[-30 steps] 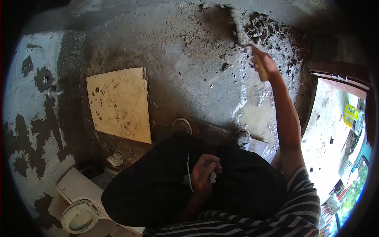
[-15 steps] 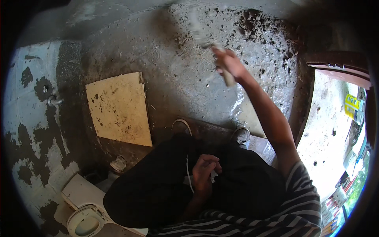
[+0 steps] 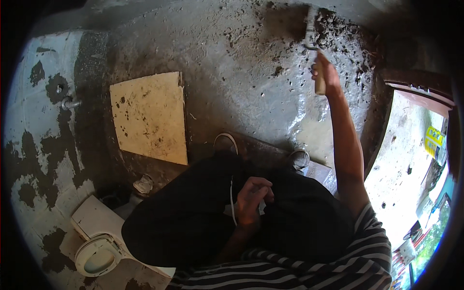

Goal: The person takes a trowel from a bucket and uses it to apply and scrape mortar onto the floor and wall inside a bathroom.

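My right hand [image 3: 327,76] reaches out at the upper right, closed round the pale wooden handle of a trowel [image 3: 311,30]. The narrow metal blade points away from me, over dark crumbs of wet mortar [image 3: 333,26] on the grey floor. My left hand [image 3: 253,198] sits over my lap between my knees, its fingers loosely curled with nothing visible in them. A pale patch shows behind that hand; I cannot tell what it is.
A stained yellowish board [image 3: 150,118] lies on the floor at left. Close by on the left are a white toilet [image 3: 99,258] and a pipe fitting [image 3: 70,103] on the patchy wall. A bright doorway [image 3: 403,150] opens at right. My shoes [image 3: 299,160] stand on a floor edge.
My right hand has swung to the right and farther out, carrying the trowel toward the dark crumbs. The left hand stays over my lap. The view has shifted slightly.
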A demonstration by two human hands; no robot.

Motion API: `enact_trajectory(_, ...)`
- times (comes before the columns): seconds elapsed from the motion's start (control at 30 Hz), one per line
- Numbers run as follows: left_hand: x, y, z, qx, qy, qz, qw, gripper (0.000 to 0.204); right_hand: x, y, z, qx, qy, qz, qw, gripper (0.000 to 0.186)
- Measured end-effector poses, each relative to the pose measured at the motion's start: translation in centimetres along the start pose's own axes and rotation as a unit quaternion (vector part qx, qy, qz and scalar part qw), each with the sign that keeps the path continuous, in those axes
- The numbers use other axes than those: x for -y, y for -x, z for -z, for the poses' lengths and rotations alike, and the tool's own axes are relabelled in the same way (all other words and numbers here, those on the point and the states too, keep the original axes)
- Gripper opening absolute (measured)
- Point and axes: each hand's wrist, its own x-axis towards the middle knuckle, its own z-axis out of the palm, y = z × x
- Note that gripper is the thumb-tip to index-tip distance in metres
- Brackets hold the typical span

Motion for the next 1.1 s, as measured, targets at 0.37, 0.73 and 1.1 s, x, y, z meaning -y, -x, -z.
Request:
enact_trajectory(0.37, 0.2, 0.1, -0.4, 0.009, -0.001, -0.021, 1.0, 0.02, -3.4, 6.3, -12.2, 0.27, 0.24, 0.062, 0.93, 0.041)
enact_trajectory(0.73, 0.5, -0.3, -0.4, 0.01, 0.011, 0.0, 1.0, 0.02, -5.2, -5.1, -12.9, 0.195, 0.701, 0.332, 0.601, 0.024)
enact_trajectory(1.1, -0.1, 0.0, 1.2, 0.001, 0.049, -0.024, 0.998, 0.015, 1.2, -5.7, -3.2, -0.002, 0.817, 0.367, 0.445, 0.034)
